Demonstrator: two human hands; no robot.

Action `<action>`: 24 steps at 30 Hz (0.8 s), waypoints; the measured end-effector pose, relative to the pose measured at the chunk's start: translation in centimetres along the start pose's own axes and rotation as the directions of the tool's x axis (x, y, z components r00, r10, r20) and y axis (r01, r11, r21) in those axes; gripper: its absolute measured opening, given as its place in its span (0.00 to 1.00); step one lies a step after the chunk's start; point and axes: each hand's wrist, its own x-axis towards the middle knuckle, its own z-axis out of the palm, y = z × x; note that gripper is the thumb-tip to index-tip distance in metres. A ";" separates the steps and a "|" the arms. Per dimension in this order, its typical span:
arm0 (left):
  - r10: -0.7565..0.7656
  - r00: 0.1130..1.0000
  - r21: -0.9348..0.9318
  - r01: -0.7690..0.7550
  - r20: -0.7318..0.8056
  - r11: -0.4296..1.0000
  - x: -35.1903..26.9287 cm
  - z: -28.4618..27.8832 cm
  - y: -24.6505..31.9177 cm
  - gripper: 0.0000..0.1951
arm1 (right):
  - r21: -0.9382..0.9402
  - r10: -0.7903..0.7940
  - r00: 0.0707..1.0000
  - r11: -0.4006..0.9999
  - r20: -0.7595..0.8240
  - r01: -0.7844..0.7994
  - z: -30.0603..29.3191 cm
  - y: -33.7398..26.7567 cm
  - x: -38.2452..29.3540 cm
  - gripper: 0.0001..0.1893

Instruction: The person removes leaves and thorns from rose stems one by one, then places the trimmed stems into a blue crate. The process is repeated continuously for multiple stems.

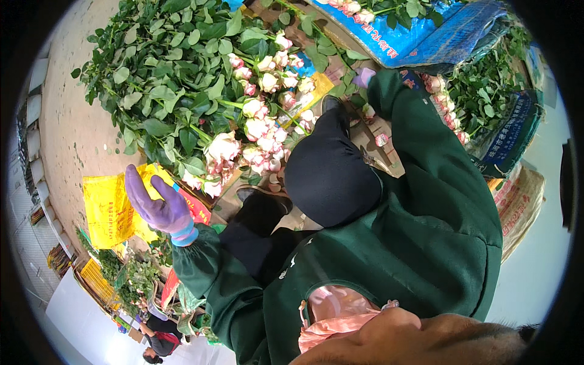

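Note:
My left hand (159,205), in a purple glove, is raised with thumb and fingers apart and holds nothing. It is beside a yellow printed sack (107,212) and near the lower edge of a large heap of cut roses (182,86), whose pink-and-white blooms (262,125) face my legs. My right hand (364,77), also gloved and partly hidden by the green sleeve, is closed around a leafy rose stem (335,50). That stem runs towards the top of the view. A pale rose bloom (368,111) is just below this hand.
A blue printed woven sack (392,41) with roses on it lies at the upper right. More roses (442,100) rest beside a dark blue printed sack (506,127). A loose bloom (381,139) lies near my knee. Another person (159,342) is far off at the lower left.

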 end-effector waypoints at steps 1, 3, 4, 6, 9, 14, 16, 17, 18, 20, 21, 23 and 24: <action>0.005 1.000 -0.002 -0.005 -0.005 1.000 0.1 0.0 0.1 0.23 | 0.086 -0.020 0.998 0.996 -0.066 0.025 -0.9 -0.8 -2.2 0.24; 0.032 0.999 -0.006 -0.032 0.008 0.999 0.4 -0.2 0.3 0.23 | 0.149 0.022 0.948 0.988 -0.317 0.027 -2.2 -3.4 -7.7 0.22; 0.048 0.999 -0.001 -0.048 0.015 0.999 0.5 -0.3 0.4 0.23 | 0.302 0.013 0.911 0.945 -0.413 0.124 -3.0 -5.0 -10.3 0.19; 0.087 0.996 -0.004 -0.087 0.032 0.996 0.6 -0.3 0.6 0.24 | 0.655 0.062 0.950 0.738 -0.306 0.163 -5.8 -7.9 -14.3 0.17; 0.104 0.994 -0.013 -0.103 0.037 0.995 0.7 -0.1 1.0 0.24 | 0.617 0.014 0.744 0.570 -0.668 0.542 -12.0 -12.2 -14.2 0.19; 0.077 0.997 -0.047 -0.076 0.022 0.996 1.7 0.5 1.5 0.24 | 0.431 0.289 0.347 0.320 -0.892 0.843 -23.2 -14.2 -1.3 0.26; 0.053 0.998 0.003 -0.053 0.025 0.999 2.1 0.1 1.4 0.24 | 0.471 0.433 0.307 0.346 -0.848 0.812 -24.5 -12.1 2.0 0.26; 0.042 0.999 0.016 -0.042 0.013 0.999 2.2 0.0 1.3 0.24 | 0.468 0.484 0.237 0.439 -0.842 0.767 -24.5 -10.8 3.2 0.27; 0.001 1.000 -0.017 -0.001 -0.005 1.000 2.2 -0.1 1.3 0.25 | 0.469 0.520 0.210 0.438 -0.828 0.767 -24.1 -9.5 4.0 0.27; -0.050 0.998 0.005 0.050 0.035 0.999 2.0 -0.5 0.9 0.27 | 0.601 0.560 0.329 0.413 -0.760 0.684 -23.0 -6.9 5.2 0.28; -0.037 0.998 0.000 0.037 0.045 0.999 1.9 -0.6 0.6 0.27 | 0.659 0.569 0.386 0.416 -0.726 0.626 -22.4 -5.7 5.7 0.29; -0.019 0.997 -0.003 0.020 0.079 1.000 1.6 -0.7 0.2 0.28 | 0.712 0.593 0.417 0.445 -0.689 0.544 -21.4 -3.8 6.4 0.30; -0.021 0.994 0.019 0.019 0.104 1.000 1.5 -0.7 0.1 0.28 | 0.732 0.600 0.432 0.459 -0.673 0.503 -21.0 -3.0 6.8 0.31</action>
